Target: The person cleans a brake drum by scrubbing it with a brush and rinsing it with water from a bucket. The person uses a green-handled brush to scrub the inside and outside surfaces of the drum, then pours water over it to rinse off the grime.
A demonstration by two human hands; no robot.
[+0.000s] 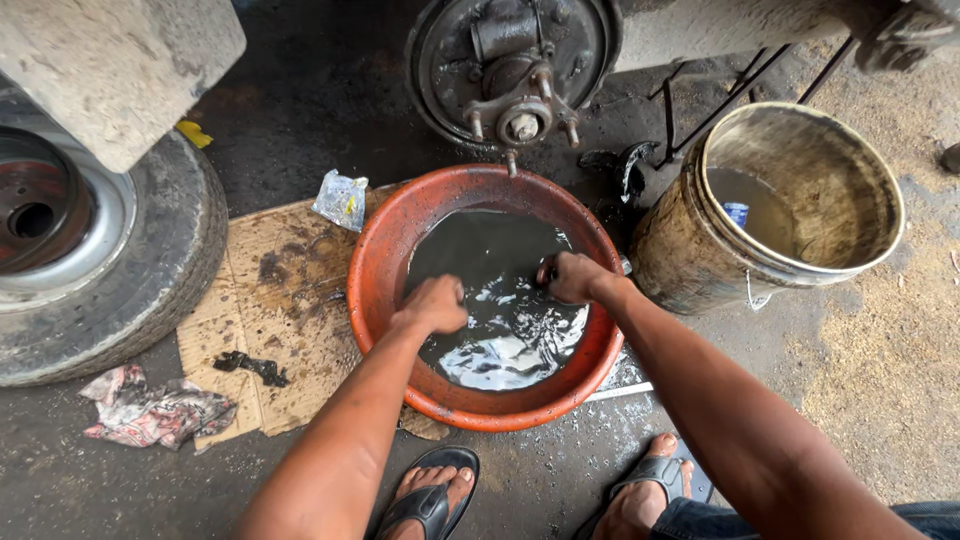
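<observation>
An orange plastic basin [385, 240] holds dark, murky liquid [480, 260] on the ground in front of me. My left hand [432, 305] is closed into a fist at the liquid's surface on the basin's left side. My right hand [570, 277] is closed near the basin's right rim, its fingers dipped into the liquid. Whatever either hand holds is hidden under the dark liquid. Ripples and reflections show between the two hands.
A bare wheel hub [515, 70] stands behind the basin. A dirty bucket [800, 200] with murky liquid stands at right. A tyre [110, 260] lies left, with stained cardboard [280, 300], a rag [150, 410] and a small plastic pouch [342, 198]. My sandalled feet [430, 495] are below.
</observation>
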